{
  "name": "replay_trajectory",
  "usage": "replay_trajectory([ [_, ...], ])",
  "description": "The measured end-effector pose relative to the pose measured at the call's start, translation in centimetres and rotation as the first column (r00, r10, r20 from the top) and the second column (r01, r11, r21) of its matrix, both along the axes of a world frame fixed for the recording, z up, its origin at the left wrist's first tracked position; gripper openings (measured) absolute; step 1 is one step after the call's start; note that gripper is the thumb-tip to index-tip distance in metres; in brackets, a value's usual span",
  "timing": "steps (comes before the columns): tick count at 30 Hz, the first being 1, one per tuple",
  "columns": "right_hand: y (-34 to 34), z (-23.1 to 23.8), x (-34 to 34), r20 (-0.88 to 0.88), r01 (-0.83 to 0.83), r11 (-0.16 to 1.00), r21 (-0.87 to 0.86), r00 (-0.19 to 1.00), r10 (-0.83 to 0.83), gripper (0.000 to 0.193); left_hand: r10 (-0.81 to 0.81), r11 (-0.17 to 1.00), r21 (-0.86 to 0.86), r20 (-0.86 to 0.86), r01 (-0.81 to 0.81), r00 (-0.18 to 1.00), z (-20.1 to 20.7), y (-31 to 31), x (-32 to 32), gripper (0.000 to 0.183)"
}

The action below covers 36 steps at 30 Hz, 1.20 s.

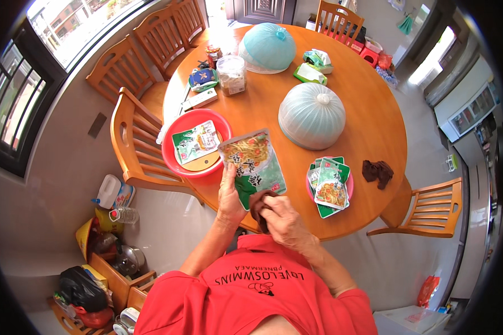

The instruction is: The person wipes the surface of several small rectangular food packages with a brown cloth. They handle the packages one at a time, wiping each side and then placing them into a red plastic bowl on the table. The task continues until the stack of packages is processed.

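My left hand [229, 195] is closed on the left edge of a green food pouch [254, 162] with a picture of shredded food on it, held tilted over the table's near edge. In my right hand [285, 221] a dark brown cloth [261, 207] is bunched up, pressed against the pouch's lower corner. To the left, a red basin [169, 146] holds a similar pouch [195, 142] and a round yellowish board [204, 163]. Several more pouches [332, 187] lie stacked on a pink dish [350, 188] to the right. Beyond them is a second brown cloth [378, 173], crumpled on the wood.
Two mesh food covers, one whitish [312, 116] and one teal [267, 48], stand on the round wooden table [369, 111]. A clear plastic jar [231, 76] and green tissue packs [311, 73] sit farther back. Wooden chairs [137, 142] surround the table.
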State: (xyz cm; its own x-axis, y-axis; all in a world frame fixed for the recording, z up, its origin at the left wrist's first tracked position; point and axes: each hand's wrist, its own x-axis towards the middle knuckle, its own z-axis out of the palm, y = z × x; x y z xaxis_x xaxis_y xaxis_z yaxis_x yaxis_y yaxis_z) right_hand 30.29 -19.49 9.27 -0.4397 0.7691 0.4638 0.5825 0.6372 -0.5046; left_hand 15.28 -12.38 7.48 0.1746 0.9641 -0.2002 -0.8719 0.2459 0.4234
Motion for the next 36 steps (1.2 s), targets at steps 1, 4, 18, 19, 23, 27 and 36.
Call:
replay_trajectory([
  [1,-0.3,-0.6,1.2,-0.044,0.040,0.998,-0.046,0.998,-0.042,0.027,0.005,1.000,0.012,0.013,-0.005,1.000,0.0,0.3,-0.3,0.037],
  [4,-0.3,-1.4,3.9,-0.348,0.397,0.894,-0.205,0.824,-0.446,0.014,0.026,0.999,0.027,0.013,-0.026,1.000,-0.4,0.8,-1.1,0.035],
  [18,3.0,3.0,2.7,-0.517,0.014,0.821,-0.570,0.771,-0.372,0.030,0.254,0.966,0.223,-0.711,-0.132,0.656,-0.6,-0.6,0.4,0.045],
  [19,3.1,2.7,2.3,-0.394,0.167,0.871,-0.461,0.842,-0.369,0.030,0.219,0.969,0.235,-0.689,-0.072,0.691,0.2,-0.8,0.2,0.055],
  [23,3.4,1.6,-1.0,-0.138,0.315,0.948,0.036,0.941,-0.308,0.035,0.041,0.954,0.289,-0.401,0.084,0.915,2.1,-1.9,2.0,0.066],
  [27,3.2,1.9,-2.2,-0.115,0.196,0.965,0.177,0.977,-0.178,0.037,-0.185,0.976,0.100,-0.093,0.194,0.978,-0.4,-1.9,0.4,0.057],
  [36,7.1,3.7,-0.9,-0.096,0.448,0.855,0.261,0.893,-0.439,0.033,-0.186,0.971,0.159,0.024,0.180,0.982,2.7,-2.1,1.9,0.050],
])
